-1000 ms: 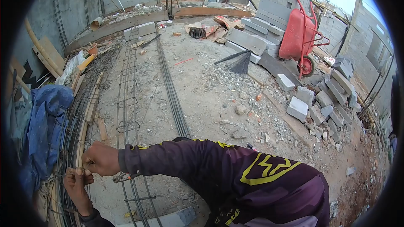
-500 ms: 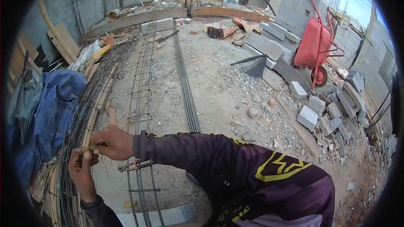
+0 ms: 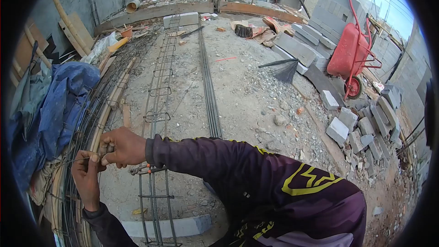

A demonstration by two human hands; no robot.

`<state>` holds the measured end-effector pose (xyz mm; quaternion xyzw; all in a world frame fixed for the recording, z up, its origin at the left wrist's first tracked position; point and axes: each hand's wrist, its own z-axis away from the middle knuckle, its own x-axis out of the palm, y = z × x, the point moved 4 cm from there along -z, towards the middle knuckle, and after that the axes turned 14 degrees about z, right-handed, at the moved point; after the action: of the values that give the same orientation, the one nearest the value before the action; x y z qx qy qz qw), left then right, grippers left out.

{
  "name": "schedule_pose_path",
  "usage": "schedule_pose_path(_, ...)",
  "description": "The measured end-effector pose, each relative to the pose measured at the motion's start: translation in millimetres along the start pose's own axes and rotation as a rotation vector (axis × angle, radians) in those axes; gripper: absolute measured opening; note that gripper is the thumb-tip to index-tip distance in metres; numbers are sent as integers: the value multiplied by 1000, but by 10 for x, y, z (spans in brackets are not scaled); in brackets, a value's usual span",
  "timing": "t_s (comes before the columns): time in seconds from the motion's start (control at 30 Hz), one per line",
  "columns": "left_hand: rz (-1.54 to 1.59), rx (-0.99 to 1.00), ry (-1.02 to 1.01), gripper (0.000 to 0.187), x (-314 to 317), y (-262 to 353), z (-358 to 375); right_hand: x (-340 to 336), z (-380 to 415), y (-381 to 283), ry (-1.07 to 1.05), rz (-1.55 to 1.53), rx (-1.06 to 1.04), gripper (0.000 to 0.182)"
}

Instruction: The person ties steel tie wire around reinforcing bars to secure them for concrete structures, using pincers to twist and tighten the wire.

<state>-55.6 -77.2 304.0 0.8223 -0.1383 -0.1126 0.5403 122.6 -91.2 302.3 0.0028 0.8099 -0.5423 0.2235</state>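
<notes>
pinching a thin wire (image 3: pixel 73 160) between thumb and curled fingers of the left hand (image 3: pixel 87 178), low on the left side; gripping at the same spot with the bent fingers of the right hand (image 3: pixel 125 146), just above and beside, fingertips close to the left thumb. partly hidden there behind the fingers, so cannot tell the full length. held over a heap of long steel rods (image 3: pixel 71 219) and a wooden strip (image 3: pixel 112 103), near a crumpled blue tarp (image 3: pixel 68 100) farther left. reaching, in a dark purple sleeve (image 3: pixel 196 155), across a long steel cage (image 3: pixel 156 210) laid along the gritty ground (image 3: pixel 242 91) and passing over a pale block (image 3: pixel 196 225) at the near end. well apart on the right, in sight of a red wheelbarrow (image 3: pixel 347 50) stood on end beside stacked blocks (image 3: pixel 329 18), with broken blocks (image 3: pixel 338 130) piled nearer.
</notes>
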Motion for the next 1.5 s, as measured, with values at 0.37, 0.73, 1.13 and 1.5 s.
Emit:
schedule_pose_path(0.37, -9, -15, -4, 25, -84, 25, 32, 133, -22, 19, 218, 277, -284, 22)
schedule_pose_path(0.73, 6, 7, 1, 23, -30, 128, 16, 108, -80, 102, -54, -248, 26, 14)
schedule_pose_path(1.13, 8, 69, -46, 23, 77, 243, 21, 57, -42, 89, -104, -453, 58, 21)
schedule_pose_path(1.5, 73, -31, -48, 45, 55, 259, -3, 45, -52, 19, -137, -418, 90, 19)
